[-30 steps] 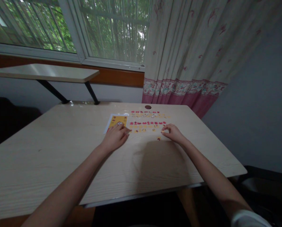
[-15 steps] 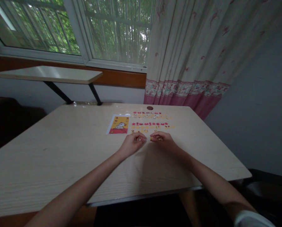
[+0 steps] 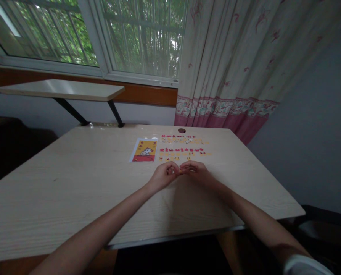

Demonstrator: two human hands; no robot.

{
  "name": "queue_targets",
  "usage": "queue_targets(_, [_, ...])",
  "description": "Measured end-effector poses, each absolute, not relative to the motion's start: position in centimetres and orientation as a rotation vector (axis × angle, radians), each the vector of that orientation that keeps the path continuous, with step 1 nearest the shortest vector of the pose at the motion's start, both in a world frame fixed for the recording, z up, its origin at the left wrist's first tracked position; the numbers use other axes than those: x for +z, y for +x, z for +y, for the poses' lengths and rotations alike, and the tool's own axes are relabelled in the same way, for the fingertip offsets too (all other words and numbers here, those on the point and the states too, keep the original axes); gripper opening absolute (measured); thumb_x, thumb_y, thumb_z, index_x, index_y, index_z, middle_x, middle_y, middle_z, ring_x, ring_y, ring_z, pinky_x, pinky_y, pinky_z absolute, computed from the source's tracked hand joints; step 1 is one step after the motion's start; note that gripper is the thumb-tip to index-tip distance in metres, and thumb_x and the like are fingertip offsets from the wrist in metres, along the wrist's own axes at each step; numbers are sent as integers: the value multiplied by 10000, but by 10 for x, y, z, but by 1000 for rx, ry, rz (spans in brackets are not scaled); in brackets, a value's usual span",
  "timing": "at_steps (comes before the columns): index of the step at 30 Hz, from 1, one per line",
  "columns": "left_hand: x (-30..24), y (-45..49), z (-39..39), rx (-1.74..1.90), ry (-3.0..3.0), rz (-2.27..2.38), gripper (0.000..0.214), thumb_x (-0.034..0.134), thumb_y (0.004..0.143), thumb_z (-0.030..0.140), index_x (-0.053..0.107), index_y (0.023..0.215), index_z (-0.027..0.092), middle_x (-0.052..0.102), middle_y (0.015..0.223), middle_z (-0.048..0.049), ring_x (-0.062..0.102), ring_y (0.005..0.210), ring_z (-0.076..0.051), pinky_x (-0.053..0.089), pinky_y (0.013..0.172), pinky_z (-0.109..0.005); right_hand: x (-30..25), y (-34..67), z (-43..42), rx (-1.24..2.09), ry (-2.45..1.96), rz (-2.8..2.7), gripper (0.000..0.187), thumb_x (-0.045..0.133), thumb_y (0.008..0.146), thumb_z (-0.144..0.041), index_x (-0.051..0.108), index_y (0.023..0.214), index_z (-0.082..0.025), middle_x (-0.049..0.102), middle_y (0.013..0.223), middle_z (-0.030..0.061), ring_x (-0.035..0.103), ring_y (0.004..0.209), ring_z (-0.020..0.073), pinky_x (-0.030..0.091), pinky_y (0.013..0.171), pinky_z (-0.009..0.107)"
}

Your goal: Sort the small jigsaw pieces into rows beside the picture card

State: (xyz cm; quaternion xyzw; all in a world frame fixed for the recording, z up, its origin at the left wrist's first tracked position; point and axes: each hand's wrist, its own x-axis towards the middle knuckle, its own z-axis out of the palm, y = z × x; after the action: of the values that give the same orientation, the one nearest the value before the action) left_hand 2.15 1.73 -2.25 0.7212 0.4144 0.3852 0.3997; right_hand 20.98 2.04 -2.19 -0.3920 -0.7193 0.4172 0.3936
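Note:
My left hand and my right hand meet fingertip to fingertip just above the table, both closed in a pinch. A small yellowish puzzle piece shows faintly between them; the fingers hide most of it. Beyond the hands, red puzzle pieces and yellow puzzle pieces lie in rows, with further rows behind. To their left is a picture sheet with a white cartoon animal on yellow and red.
The pale wooden table spreads out on both sides. A raised shelf on black supports stands at the back left. A round cable hole sits near the back edge, in front of a curtain and window.
Both hands have closed the small gap between them, and their fingertips now touch. The yellow puzzle piece at the right fingertips is now mostly hidden. The rows and picture sheet stay put.

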Motion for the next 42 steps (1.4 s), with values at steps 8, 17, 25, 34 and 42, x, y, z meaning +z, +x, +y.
queue_targets(8, [-22, -10, 31, 884, 2072, 1260, 184, 504, 771, 249, 627, 871, 155, 654, 801, -58, 578, 705, -159, 436, 647, -278, -6, 275, 46, 196, -1147, -2276, 168, 531, 815, -322, 643, 843, -199, 654, 856, 64, 578, 858, 182, 429, 823, 346])
queue_targets(17, [-9, -39, 38, 616, 2498, 1394, 238, 449, 808, 249, 627, 947, 173, 645, 899, -86, 567, 887, -211, 445, 789, -339, -18, 280, 48, 367, -1138, -2471, 190, 570, 790, -317, 653, 907, -192, 642, 841, 54, 566, 794, 155, 430, 739, 283])
queue_targets(25, [-15, -38, 38, 571, 2562, 1315, 227, 456, 813, 237, 636, 942, 188, 605, 949, -87, 543, 936, -212, 447, 793, -328, -24, 269, 47, 394, -1088, -2456, 173, 568, 792, -331, 648, 865, -197, 630, 851, 49, 549, 827, 157, 417, 769, 295])
queue_targets(34, [-15, -31, 34, 567, 2601, 1303, 188, 477, 815, 268, 609, 910, 174, 583, 876, -68, 546, 834, -194, 441, 709, -293, -24, 265, 46, 396, -1081, -2421, 178, 578, 791, -345, 640, 845, -186, 620, 847, 51, 539, 835, 154, 407, 775, 287])
queue_targets(42, [-17, -32, 36, 558, 2621, 1271, 206, 471, 835, 312, 606, 923, 185, 579, 871, -63, 540, 843, -192, 437, 720, -296, -27, 265, 47, 377, -1064, -2411, 186, 578, 793, -345, 649, 861, -187, 622, 833, 52, 540, 823, 152, 407, 771, 288])
